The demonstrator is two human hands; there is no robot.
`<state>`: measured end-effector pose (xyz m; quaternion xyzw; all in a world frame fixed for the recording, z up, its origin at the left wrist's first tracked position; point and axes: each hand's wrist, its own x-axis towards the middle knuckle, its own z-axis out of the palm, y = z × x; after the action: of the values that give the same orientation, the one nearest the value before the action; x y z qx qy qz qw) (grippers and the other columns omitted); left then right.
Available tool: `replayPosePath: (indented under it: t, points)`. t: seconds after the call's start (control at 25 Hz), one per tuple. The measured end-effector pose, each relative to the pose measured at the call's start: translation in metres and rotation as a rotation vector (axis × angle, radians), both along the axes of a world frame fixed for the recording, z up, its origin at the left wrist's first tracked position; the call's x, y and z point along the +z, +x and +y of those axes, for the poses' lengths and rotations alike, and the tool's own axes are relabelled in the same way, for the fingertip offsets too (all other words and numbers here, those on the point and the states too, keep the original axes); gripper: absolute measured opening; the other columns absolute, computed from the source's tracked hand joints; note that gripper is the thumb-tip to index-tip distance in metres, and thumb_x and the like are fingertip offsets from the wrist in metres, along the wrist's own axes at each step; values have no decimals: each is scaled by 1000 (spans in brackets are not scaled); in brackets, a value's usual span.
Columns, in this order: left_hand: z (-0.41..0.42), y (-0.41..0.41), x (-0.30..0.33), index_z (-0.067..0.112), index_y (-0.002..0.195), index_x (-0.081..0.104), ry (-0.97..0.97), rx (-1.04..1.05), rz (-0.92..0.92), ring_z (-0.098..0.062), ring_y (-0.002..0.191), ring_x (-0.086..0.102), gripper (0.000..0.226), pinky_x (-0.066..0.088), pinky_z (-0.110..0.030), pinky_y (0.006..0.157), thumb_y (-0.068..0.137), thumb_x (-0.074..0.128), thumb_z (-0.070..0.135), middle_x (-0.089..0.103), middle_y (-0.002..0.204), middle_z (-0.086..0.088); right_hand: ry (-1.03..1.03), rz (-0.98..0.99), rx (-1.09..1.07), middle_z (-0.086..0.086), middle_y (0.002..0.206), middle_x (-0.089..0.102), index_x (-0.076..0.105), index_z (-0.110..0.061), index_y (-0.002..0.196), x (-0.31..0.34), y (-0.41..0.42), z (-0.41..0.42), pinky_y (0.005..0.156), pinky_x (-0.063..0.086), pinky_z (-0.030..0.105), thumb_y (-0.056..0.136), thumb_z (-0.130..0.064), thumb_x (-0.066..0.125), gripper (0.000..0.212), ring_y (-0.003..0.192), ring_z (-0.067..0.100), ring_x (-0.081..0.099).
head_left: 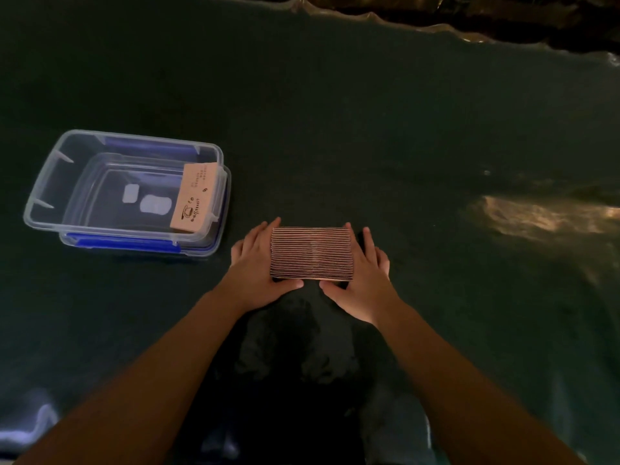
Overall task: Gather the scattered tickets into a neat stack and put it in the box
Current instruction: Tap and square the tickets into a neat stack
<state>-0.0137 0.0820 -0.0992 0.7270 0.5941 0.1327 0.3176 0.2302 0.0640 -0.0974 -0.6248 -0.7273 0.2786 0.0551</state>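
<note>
A thick stack of brown tickets (312, 254) stands on edge on the dark green table cover, its edges facing me. My left hand (260, 263) presses its left end and my right hand (364, 270) presses its right end, thumbs at the near side. A clear plastic box (43, 209) with blue clasps sits to the left, open, resting on its lid. One ticket (194, 198) with a coffee-cup print leans against the box's right inner wall.
The dark green cover (369, 129) spans the whole view, with a wrinkled far edge (419, 25) at the top right. A bright glare patch (536, 216) lies to the right. Two pale labels (147, 201) show on the box floor.
</note>
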Motion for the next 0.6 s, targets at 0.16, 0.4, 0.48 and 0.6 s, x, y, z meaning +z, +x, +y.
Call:
replayPosePath:
  t: [0.16, 0.4, 0.48, 0.6]
  points:
    - [0, -2, 7, 28, 161, 15, 39, -7, -20, -10, 153, 6, 117, -6, -44, 120, 68, 75, 67, 26, 167, 0, 27, -23, 13, -3, 183, -2, 15, -37, 169, 3, -2, -3, 129, -10, 57, 91, -71, 45, 90, 164, 20, -21]
    - [-2, 4, 7, 26, 154, 31, -1, 16, -4, -9, 152, 8, 109, -12, -42, 121, 66, 84, 61, 36, 160, 0, -66, 12, -5, -4, 183, 1, 13, -33, 172, 5, -5, -13, 126, -22, 56, 96, -67, 47, 90, 156, 12, -31]
    - [2, 3, 8, 30, 148, 34, -8, 41, -11, -6, 147, 11, 109, -12, -39, 119, 57, 82, 67, 38, 156, -1, -61, 52, -13, -4, 183, 6, 16, -31, 172, 10, -4, -10, 126, -23, 55, 94, -66, 50, 92, 158, 11, -29]
    - [4, 1, 7, 32, 141, 39, -49, 56, 34, -11, 148, 13, 107, -6, -45, 122, 51, 84, 69, 38, 154, -1, -94, 130, -102, -2, 179, 24, 26, -24, 167, 18, -3, -4, 129, -22, 52, 88, -53, 74, 97, 164, 10, -16]
